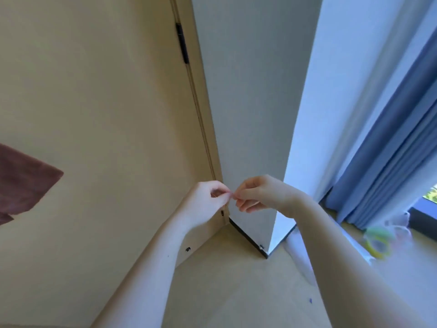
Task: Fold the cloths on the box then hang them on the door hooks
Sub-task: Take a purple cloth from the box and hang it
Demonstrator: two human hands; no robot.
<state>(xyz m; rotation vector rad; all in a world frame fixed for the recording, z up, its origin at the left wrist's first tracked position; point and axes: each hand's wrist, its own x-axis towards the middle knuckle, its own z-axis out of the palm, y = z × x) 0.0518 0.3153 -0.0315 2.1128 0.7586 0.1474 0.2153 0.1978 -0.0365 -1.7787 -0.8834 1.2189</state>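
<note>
- Both hands meet low in front of the corner where the tan door joins the grey wall.
- The left hand and right hand have curled fingers, fingertips touching; whether they pinch anything, I cannot tell.
- A brown cloth hangs on the door, far left.
- Blue curtain on the right.

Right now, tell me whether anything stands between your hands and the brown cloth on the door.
Nothing visible does. The left hand and right hand meet fingertip to fingertip near the door's hinge edge, holding no cloth. The brown cloth hangs at the frame's left edge, with only bare door between.
</note>
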